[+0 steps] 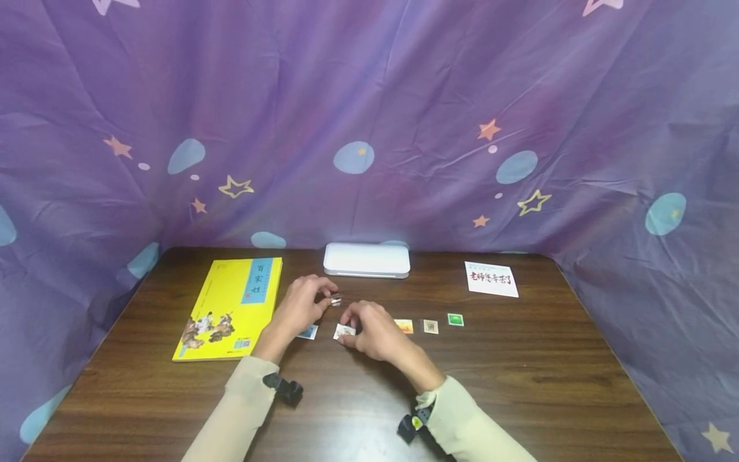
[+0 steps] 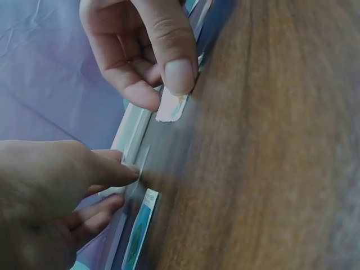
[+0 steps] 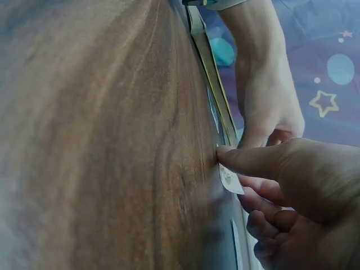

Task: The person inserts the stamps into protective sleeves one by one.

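My right hand (image 1: 375, 330) pinches a small pale postage stamp (image 1: 344, 331) between thumb and fingers, just over the table. In the right wrist view the same stamp (image 3: 229, 180) stands edge-up under the thumb. To the left and a little farther back, my left hand (image 1: 300, 305) pinches a small, thin, see-through piece (image 1: 336, 299) with shiny glints. That clear piece (image 2: 144, 158) shows as a thin sheet at the fingertips in the left wrist view; its exact kind I cannot tell. Partly hidden by the left hand, a blue stamp (image 1: 308, 332) lies on the table.
Right of my right hand lie an orange stamp (image 1: 405, 326), a beige stamp (image 1: 430, 326) and a green stamp (image 1: 455, 319). A yellow book (image 1: 222, 308) is at left, a white flat case (image 1: 366, 260) at the back, a card with red writing (image 1: 491, 280) at right.
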Demonstrator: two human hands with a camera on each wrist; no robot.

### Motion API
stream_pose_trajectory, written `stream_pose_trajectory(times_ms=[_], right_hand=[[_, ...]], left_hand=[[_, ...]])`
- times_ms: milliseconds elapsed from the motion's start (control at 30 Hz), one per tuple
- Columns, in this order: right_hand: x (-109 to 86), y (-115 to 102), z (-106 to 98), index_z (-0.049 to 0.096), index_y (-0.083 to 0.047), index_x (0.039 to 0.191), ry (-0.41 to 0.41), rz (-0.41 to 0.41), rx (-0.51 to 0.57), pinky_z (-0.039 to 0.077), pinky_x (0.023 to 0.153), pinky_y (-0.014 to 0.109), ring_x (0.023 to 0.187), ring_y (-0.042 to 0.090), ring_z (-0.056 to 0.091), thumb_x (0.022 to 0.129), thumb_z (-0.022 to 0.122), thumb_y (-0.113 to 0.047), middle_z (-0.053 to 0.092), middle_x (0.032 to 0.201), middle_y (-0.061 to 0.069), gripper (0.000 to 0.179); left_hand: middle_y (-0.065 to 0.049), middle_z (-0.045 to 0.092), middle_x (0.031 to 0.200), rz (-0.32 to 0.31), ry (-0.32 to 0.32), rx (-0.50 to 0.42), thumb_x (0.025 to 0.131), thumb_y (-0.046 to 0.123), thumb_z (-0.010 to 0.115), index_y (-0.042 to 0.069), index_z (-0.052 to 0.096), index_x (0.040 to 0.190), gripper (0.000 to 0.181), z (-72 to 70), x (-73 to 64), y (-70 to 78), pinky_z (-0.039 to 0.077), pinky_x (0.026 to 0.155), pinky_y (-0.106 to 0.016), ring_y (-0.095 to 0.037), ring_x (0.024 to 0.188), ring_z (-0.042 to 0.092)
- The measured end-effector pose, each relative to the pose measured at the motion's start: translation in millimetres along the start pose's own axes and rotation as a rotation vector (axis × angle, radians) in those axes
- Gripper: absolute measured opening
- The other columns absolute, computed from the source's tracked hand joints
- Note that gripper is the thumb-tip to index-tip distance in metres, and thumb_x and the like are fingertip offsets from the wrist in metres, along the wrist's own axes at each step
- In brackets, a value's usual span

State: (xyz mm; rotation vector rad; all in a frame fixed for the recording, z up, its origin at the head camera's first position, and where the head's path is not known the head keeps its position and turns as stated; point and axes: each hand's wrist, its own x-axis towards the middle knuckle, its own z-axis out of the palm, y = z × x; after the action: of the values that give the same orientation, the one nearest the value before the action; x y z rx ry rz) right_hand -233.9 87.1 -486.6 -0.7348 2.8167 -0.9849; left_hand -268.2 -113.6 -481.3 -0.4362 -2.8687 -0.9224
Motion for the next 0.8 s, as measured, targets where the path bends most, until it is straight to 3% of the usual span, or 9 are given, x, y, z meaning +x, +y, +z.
stream_pose_trajectory(times_ms=[233,433,633,800], right_hand=[[-0.6,1,0,0.074,-0.016,0.100,0.011,-0.019,0.034,0.052,0.068,0.024,0.075,0.009,0.056,0.086,0.092,-0.016,0.066,0.085,-0.003,0.023],[-1.5,5,0,0.076,-0.015,0.103,0.015,-0.053,0.115,0.050,0.057,0.020,0.063,0.005,0.056,0.093,0.085,-0.010,0.070,0.080,-0.006,0.015],[-2.6,10,0,0.078,-0.018,0.101,0.038,-0.102,0.172,0.050,0.056,0.018,0.062,0.002,0.056,0.097,0.083,-0.020,0.074,0.082,-0.010,0.007],[-5.5,16,-4,0.081,-0.020,0.101,0.059,-0.139,0.253,0.049,0.051,0.016,0.060,0.003,0.056,0.098,0.083,-0.022,0.074,0.080,-0.009,0.005]], left_hand=[[-0.007,0.077,0.106,0.063,0.038,-0.117,0.094,-0.001,0.082,0.008,0.081,0.112,0.020,-3.0,-2.2,2.2,0.071,0.091,-0.033,-0.020,0.096,0.079],[-0.010,0.077,0.114,0.053,0.076,-0.304,0.092,-0.001,0.084,0.007,0.080,0.116,0.026,-7.0,-5.5,4.6,0.071,0.086,-0.026,-0.023,0.096,0.082],[-0.010,0.081,0.119,0.038,0.068,-0.383,0.096,0.003,0.081,0.008,0.080,0.120,0.025,-6.7,-9.1,1.9,0.072,0.091,-0.034,-0.025,0.101,0.082],[-0.008,0.082,0.116,0.041,0.049,-0.434,0.099,0.008,0.079,0.010,0.080,0.115,0.016,-5.9,-13.1,1.0,0.071,0.096,-0.039,-0.027,0.105,0.081]])
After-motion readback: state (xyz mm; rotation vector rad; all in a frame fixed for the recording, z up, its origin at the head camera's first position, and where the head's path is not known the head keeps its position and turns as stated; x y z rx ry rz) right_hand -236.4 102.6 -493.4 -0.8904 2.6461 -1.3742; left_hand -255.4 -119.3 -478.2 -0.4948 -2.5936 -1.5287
